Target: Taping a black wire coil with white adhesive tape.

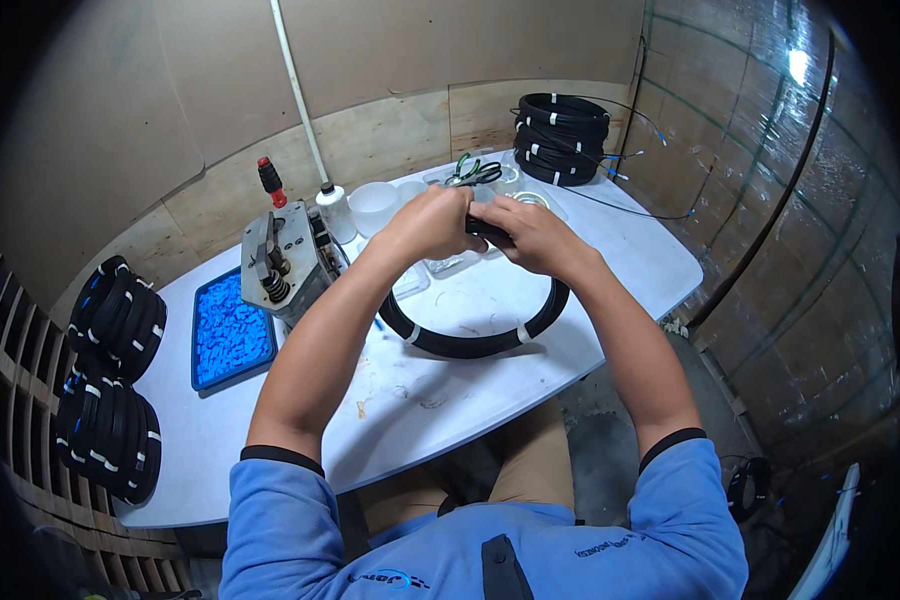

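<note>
A coil of black cable [462, 346] hangs from both my hands over the middle of the table, its near side bound with white ties. My left hand [436, 222] is closed at the far side of the loop. Right beside it, my right hand [532, 234] grips the same far stretch, fingers wrapped round the black bundle. What lies between the fingertips is hidden by the hands. Past the hands lie a green-handled tool [462, 165] and black-handled scissors [486, 173].
A machine [288, 258] with a red-handled lever stands left of my arm, by a blue tray [198, 345] of small blue pieces. A white bottle [334, 210] and a tub [373, 206] stand behind. Cable coils are stacked at back right [560, 140] and far left [105, 425].
</note>
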The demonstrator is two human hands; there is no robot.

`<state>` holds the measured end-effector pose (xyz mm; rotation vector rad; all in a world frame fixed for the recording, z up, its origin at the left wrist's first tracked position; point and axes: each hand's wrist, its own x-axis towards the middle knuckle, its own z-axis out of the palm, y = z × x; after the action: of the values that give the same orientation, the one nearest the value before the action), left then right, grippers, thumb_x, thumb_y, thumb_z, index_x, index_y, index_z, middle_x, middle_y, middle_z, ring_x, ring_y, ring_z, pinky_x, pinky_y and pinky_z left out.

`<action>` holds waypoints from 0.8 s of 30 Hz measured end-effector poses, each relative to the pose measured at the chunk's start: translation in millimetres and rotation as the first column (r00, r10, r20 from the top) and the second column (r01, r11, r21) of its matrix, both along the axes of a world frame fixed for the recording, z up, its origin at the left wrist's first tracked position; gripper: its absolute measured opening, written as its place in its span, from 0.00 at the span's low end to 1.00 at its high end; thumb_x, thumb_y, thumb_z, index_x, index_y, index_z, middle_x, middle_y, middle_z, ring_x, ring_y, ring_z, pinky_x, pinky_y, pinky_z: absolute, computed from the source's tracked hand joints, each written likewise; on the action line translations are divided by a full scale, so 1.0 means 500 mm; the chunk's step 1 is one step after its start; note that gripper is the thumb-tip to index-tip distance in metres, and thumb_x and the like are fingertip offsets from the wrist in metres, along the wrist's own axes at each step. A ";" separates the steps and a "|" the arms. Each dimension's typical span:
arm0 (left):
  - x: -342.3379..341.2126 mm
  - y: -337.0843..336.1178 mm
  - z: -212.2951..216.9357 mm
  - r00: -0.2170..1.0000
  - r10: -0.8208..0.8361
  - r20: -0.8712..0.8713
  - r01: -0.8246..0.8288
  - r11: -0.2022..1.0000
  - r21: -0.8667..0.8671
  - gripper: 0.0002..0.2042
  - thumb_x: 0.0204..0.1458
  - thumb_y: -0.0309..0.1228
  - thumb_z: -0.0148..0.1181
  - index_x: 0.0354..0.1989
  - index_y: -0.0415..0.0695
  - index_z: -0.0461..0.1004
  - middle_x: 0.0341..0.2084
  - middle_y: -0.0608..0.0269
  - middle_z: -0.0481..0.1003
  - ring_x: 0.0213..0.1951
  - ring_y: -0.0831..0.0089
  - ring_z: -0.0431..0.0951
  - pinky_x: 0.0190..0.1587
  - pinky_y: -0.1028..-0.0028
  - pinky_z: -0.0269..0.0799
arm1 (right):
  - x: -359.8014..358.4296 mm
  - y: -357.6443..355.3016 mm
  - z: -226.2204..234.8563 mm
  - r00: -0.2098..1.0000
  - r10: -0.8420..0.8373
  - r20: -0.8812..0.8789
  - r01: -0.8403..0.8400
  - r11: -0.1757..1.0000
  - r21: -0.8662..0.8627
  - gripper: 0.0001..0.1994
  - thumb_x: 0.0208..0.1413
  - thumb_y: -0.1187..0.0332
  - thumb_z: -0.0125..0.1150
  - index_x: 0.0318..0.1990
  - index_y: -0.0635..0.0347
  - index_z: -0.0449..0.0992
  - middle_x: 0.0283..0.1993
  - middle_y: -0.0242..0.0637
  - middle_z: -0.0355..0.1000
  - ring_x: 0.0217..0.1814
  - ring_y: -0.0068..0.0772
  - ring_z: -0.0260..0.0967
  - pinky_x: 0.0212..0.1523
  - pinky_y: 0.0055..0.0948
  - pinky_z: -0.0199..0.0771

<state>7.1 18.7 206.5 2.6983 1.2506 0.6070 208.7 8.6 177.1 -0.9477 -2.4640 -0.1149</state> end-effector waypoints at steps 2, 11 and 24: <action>0.007 0.008 -0.006 1.000 0.010 0.014 -0.010 1.000 0.017 0.23 0.38 0.38 0.77 0.36 0.36 0.73 0.28 0.45 0.79 0.36 0.46 0.79 0.39 0.57 0.73 | 0.017 0.009 -0.001 0.999 0.045 -0.028 -0.044 0.998 0.040 0.31 0.53 0.72 0.66 0.66 0.47 0.66 0.39 0.40 0.71 0.38 0.43 0.72 0.42 0.40 0.74; -0.004 0.008 0.005 0.997 0.072 -0.010 -0.072 0.996 -0.053 0.17 0.44 0.40 0.74 0.33 0.40 0.79 0.28 0.46 0.80 0.35 0.49 0.81 0.40 0.58 0.75 | 0.107 0.015 -0.023 0.755 -0.158 -0.637 -0.403 0.653 -0.641 0.22 0.62 0.67 0.62 0.63 0.60 0.70 0.40 0.34 0.75 0.38 0.23 0.74 0.42 0.23 0.76; 0.010 0.014 0.010 0.993 0.086 -0.083 -0.087 0.996 -0.017 0.21 0.43 0.48 0.73 0.34 0.41 0.81 0.26 0.48 0.80 0.32 0.51 0.81 0.39 0.59 0.76 | 0.098 0.021 -0.004 0.839 -0.112 -0.532 -0.268 0.766 -0.584 0.15 0.57 0.69 0.64 0.51 0.61 0.73 0.37 0.32 0.74 0.40 0.24 0.73 0.43 0.25 0.74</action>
<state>12.0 25.5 211.3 2.6895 1.3922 0.4932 257.8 19.0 175.1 -0.9495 -1.9878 0.9719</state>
